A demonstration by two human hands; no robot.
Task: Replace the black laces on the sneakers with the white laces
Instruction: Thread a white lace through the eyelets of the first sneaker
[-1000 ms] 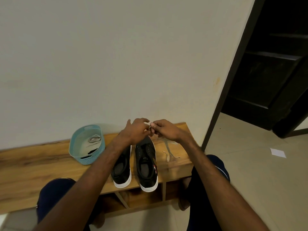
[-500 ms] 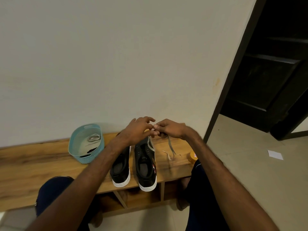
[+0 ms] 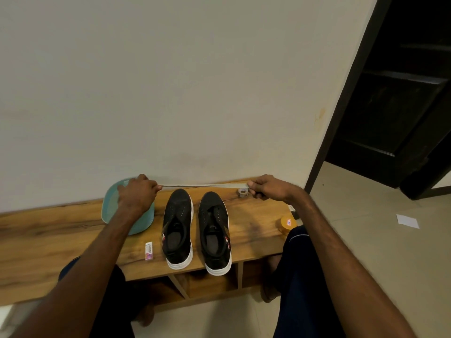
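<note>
Two black sneakers with white soles stand side by side on the wooden bench [image 3: 48, 240], toes toward the wall: the left sneaker [image 3: 178, 228] and the right sneaker [image 3: 214, 230]. Neither shows a lace in its eyelets. A white lace [image 3: 205, 185] is stretched taut and level above the toes. My left hand [image 3: 138, 193] pinches its left end over the teal basket [image 3: 109, 211]. My right hand [image 3: 271, 189] pinches its right end near the wall corner.
A small pink and white eraser [image 3: 149, 251] lies left of the sneakers. A yellow tin [image 3: 288, 224] sits at the bench's right end, a tape roll [image 3: 242, 192] behind it. A dark doorway [image 3: 395, 93] opens at right. My knees are under the bench front.
My hands, together over the right sneaker's toe a second ago, have moved apart to the left and right, pulling the white lace out straight between them. The view has tilted downward.
</note>
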